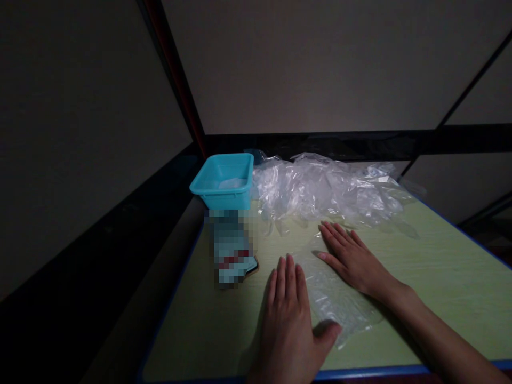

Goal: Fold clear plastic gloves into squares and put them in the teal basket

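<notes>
A thin, clear piece of crinkled plastic (pixel 338 304), which looks like a disposable glove, lies flat on the table near its front edge. My left hand (pixel 290 314) rests palm down along its left side, fingers stretched forward and thumb out over the plastic. Across its upper right part lies my right hand (pixel 348 256), also palm down with the fingers extended. Neither hand grips anything. Behind them spreads a loose heap of similar clear plastic (pixel 320 186), with some finger-like ends sticking out toward me.
A turquoise plastic basin (pixel 228 200) stands at the table's back left corner, with something whitish inside. In front of it lies a phone (pixel 232 250), its screen blurred out. The pale green table (pixel 440 282) has a blue edge and stands close to the walls.
</notes>
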`<state>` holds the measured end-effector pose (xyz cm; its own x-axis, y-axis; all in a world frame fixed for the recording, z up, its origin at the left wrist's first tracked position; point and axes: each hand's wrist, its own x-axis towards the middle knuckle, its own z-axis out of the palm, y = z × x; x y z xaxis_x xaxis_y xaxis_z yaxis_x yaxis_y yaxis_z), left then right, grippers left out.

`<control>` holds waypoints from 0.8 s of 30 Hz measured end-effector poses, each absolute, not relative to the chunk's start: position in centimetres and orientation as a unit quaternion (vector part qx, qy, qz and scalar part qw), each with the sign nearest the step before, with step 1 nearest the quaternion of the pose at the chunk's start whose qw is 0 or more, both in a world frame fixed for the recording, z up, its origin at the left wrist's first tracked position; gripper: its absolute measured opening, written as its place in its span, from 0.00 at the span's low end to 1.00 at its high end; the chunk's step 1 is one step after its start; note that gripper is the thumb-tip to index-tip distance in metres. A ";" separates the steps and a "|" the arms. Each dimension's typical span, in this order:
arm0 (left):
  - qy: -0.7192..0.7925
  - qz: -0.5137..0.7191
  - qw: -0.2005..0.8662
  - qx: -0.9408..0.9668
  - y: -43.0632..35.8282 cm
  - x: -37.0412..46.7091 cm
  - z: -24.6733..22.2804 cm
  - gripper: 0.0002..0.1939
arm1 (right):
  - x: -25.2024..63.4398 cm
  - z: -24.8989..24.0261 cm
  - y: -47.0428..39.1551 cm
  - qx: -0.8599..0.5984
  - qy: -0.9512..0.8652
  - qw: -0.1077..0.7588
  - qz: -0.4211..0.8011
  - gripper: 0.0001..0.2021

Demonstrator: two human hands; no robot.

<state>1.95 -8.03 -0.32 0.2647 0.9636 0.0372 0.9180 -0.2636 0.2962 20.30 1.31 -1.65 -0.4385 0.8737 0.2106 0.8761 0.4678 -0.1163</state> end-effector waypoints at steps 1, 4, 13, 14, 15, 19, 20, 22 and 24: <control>0.598 0.107 0.107 0.787 -8.0 2.0 -0.4 0.48 | 20.2 -1.4 1.2 -0.504 -0.854 0.127 -0.003 0.32; 0.597 0.116 0.104 0.787 -8.1 2.0 -0.5 0.48 | 19.4 -0.5 0.8 -0.448 -0.883 0.134 0.021 0.31; 0.586 0.138 0.100 0.792 -8.3 2.0 -0.8 0.42 | 16.9 1.1 -0.6 -0.288 -0.942 0.111 0.132 0.27; 0.585 0.141 0.098 0.793 -8.3 1.9 -0.8 0.43 | 16.9 1.1 -0.6 -0.287 -0.942 0.110 0.136 0.27; 0.584 0.143 0.096 0.793 -8.4 1.9 -0.8 0.43 | 17.0 1.0 -0.5 -0.287 -0.942 0.109 0.138 0.26; 0.587 0.142 0.093 0.792 -8.4 2.0 -0.8 0.44 | 17.2 0.9 -0.3 -0.293 -0.943 0.084 0.133 0.26; 0.588 0.140 0.093 0.791 -8.4 2.0 -0.8 0.45 | 17.2 0.8 -0.3 -0.297 -0.943 0.078 0.131 0.27; 0.590 0.134 0.094 0.790 -8.4 2.0 -0.7 0.46 | 17.5 0.6 -0.3 -0.309 -0.940 0.073 0.122 0.28; 0.591 0.128 0.097 0.790 -8.4 2.0 -0.6 0.46 | 17.8 0.4 -0.3 -0.324 -0.937 0.077 0.105 0.29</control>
<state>2.00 -8.42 -0.64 0.2687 0.9592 0.0878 0.9092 -0.2826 0.3058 17.78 -0.27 0.38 -0.7786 0.6229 0.0757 0.5908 0.7684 -0.2461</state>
